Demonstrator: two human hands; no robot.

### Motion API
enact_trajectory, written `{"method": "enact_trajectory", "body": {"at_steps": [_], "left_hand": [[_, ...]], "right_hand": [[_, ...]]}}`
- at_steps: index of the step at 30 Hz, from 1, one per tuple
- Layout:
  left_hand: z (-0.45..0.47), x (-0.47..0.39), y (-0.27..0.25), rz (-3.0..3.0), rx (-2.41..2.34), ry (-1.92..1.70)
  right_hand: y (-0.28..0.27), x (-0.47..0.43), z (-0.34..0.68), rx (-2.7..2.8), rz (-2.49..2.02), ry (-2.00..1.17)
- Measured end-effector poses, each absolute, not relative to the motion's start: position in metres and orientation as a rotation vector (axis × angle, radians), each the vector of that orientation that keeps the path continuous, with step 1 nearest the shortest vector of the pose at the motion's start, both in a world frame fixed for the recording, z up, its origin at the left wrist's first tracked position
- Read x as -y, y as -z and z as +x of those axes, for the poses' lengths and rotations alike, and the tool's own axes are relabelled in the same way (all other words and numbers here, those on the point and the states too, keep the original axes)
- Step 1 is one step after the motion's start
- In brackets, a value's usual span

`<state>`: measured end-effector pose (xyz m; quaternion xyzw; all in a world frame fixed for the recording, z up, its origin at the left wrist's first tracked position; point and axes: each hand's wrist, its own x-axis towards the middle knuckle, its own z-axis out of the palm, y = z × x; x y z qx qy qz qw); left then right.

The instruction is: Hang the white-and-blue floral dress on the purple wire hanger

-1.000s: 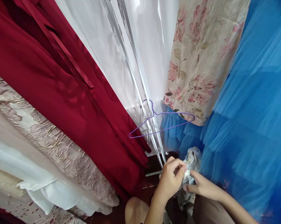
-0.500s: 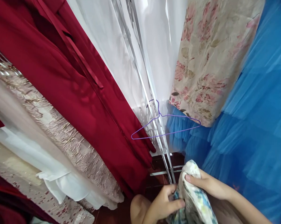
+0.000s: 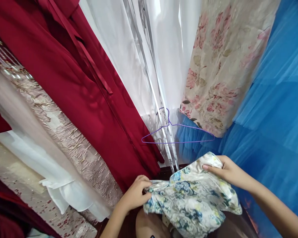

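Note:
Between my two hands a white satiny garment [image 3: 188,201] with a blue, green and yellow floral print is spread out over my lap. My left hand [image 3: 139,193] pinches its left edge. At the upper right corner my right hand [image 3: 222,170] grips it, thumb on top and fingers behind the cloth. The garment's kind is hard to tell from its folds. Just beyond it, a thin purple hanger [image 3: 178,142] with nothing on it hangs from a silvery metal stand [image 3: 152,76].
Long garments hang all around: a dark red one [image 3: 94,109] at left, an embossed pinkish one [image 3: 72,132] beside it, white fabric [image 3: 168,43] behind the stand, a rose-print beige one [image 3: 213,76] and blue tulle [image 3: 268,132] at right. A bare knee [image 3: 149,224] shows below.
My hands have moved apart, left hand leftward and right hand up and right, so the bunched garment is now stretched open between them. The view has shifted slightly.

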<state>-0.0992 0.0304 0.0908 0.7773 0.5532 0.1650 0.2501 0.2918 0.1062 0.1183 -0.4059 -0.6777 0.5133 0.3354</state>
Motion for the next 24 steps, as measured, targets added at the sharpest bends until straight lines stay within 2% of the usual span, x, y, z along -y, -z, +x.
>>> {"method": "enact_trajectory", "body": {"at_steps": [5,13,19,24], "left_hand": [[-0.129,-0.061,-0.103,2.263,-1.621,-0.507],[-0.156,-0.14,-0.141,1.897,-1.671,-1.012],[-0.136,-0.173,-0.178,1.966,-1.565,-1.123],[-0.092,-0.171,-0.198,2.201,-1.36,-1.158]], "right_hand": [[-0.131,-0.11,0.295,1.913,-1.041,-1.095],[-0.111,-0.147,0.268,1.926,-1.031,-0.974],[-0.092,-0.189,0.253,1.988,-1.115,-0.771],[-0.078,-0.185,0.248,2.022,-1.133,-0.717]]}}
